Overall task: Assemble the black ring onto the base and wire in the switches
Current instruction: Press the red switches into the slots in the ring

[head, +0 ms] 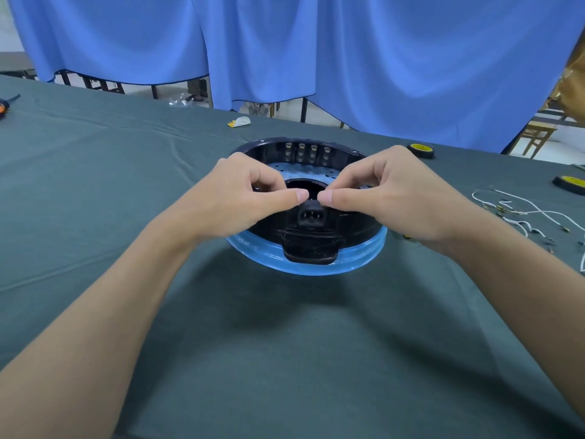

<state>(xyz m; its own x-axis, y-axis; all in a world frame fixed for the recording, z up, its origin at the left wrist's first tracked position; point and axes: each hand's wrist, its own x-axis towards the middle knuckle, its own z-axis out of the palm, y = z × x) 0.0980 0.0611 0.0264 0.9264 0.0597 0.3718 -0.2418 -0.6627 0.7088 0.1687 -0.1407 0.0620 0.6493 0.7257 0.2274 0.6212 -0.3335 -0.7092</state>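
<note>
Both forearms reach forward. The left hand [240, 198] and the right hand [389, 198] pinch the near rim of the black ring [354, 223] with curled fingers. The thumbs almost meet above the power socket [311, 215]. The ring sits on the blue-wrapped base [304, 268] at the middle of the table [285, 343].

Your worktop [95, 191], draped in dark cloth, is carrying the base [304, 266] at its centre; wires [522, 213] are lying to its right, with one disc [420, 149] and a second disc [569, 181] resting near them.
</note>
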